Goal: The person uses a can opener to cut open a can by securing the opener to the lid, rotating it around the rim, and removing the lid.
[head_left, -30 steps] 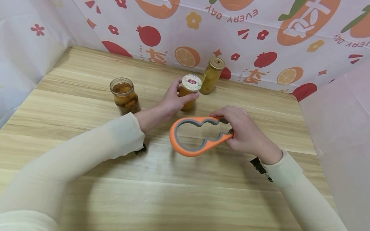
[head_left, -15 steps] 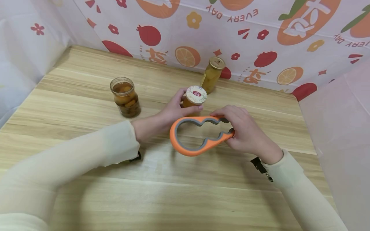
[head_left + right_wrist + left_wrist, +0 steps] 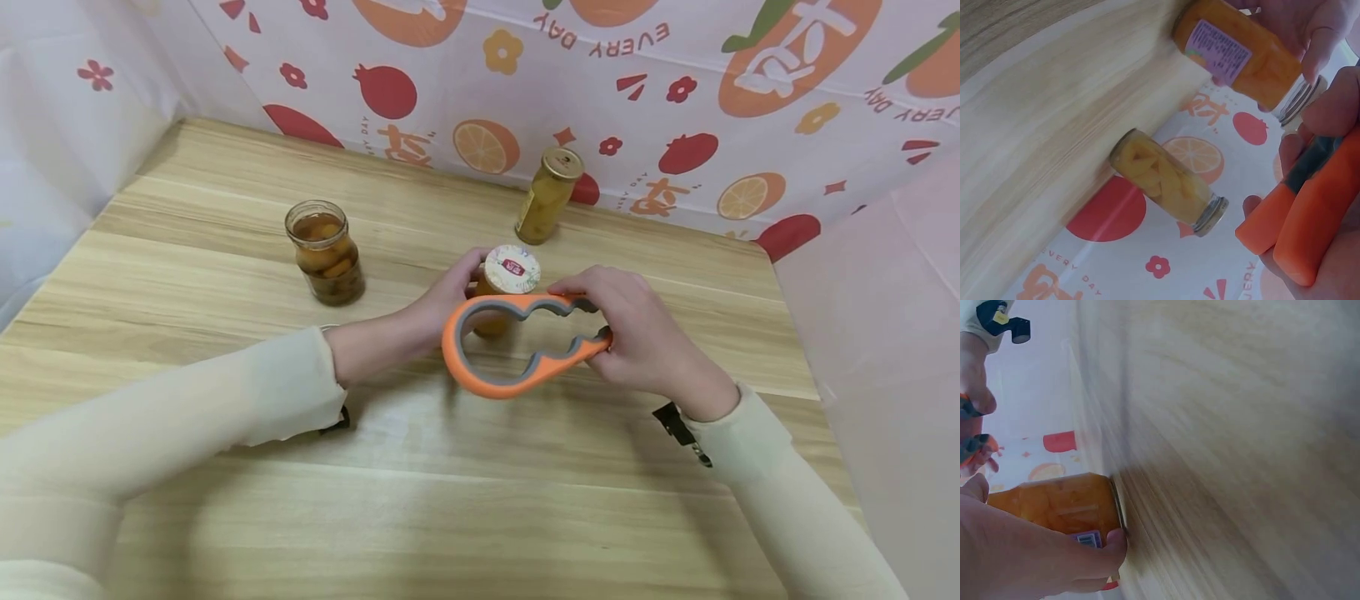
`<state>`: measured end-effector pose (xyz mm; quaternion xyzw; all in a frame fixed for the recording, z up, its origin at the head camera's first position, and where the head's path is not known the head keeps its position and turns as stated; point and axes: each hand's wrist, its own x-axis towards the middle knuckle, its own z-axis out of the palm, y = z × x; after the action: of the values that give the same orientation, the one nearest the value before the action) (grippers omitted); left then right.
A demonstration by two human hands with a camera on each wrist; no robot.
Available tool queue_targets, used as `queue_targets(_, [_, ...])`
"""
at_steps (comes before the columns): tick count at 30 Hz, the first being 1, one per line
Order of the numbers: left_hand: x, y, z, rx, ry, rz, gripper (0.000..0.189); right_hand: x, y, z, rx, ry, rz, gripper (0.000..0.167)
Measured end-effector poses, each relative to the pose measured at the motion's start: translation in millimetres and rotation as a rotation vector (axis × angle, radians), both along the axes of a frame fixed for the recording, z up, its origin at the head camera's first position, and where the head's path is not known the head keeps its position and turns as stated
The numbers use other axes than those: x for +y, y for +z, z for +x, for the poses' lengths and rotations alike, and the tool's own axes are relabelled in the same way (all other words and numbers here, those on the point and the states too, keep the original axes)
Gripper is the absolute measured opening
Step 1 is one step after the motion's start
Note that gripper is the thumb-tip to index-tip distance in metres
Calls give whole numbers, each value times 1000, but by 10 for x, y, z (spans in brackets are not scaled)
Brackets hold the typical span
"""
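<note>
My left hand (image 3: 441,302) grips a glass jar of orange fruit with a white printed lid (image 3: 512,269). In the left wrist view its thumb and fingers wrap the jar (image 3: 1063,503), whose base is right at the tabletop. A purple barcode label (image 3: 1219,51) shows in the right wrist view. My right hand (image 3: 636,333) holds an orange jar opener (image 3: 491,389) with a grey scalloped inner edge by its handle ends. The opener's wide loop overlaps the lower part of the jar in the head view, below the lid.
An uncovered jar (image 3: 327,262) of fruit in brown liquid stands at left. A gold-lidded jar (image 3: 550,200) of yellow fruit stands at the back, near the fruit-print curtain (image 3: 652,83). The wooden table (image 3: 465,517) meets curtains at its sides and back.
My left hand has drawn the white-lidded jar toward me, away from the gold-lidded jar and up to the opener. The right hand and opener have risen slightly in the head view.
</note>
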<state>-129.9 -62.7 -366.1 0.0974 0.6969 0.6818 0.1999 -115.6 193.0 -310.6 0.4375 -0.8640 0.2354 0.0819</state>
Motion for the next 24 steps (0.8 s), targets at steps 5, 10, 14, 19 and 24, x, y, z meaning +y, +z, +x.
queue_targets(5, [-20, 18, 57, 6, -32, 14, 63, -6, 12, -10, 11, -10, -3, 62])
queue_targets(10, [7, 58, 147, 26, -53, -2, 61, -27, 34, -16, 21, -8, 0, 61])
queue_targets(14, [35, 160, 251, 16, -81, 33, 60, -51, 45, -18, 29, 4, 1, 58])
queue_targets(19, [61, 117, 258, 153, -193, 108, 59, -75, 62, -28, 45, 15, -2, 59])
queue_targets(24, [126, -259, 104, -23, -555, 535, 65, -89, 71, -29, 41, 12, 0, 61])
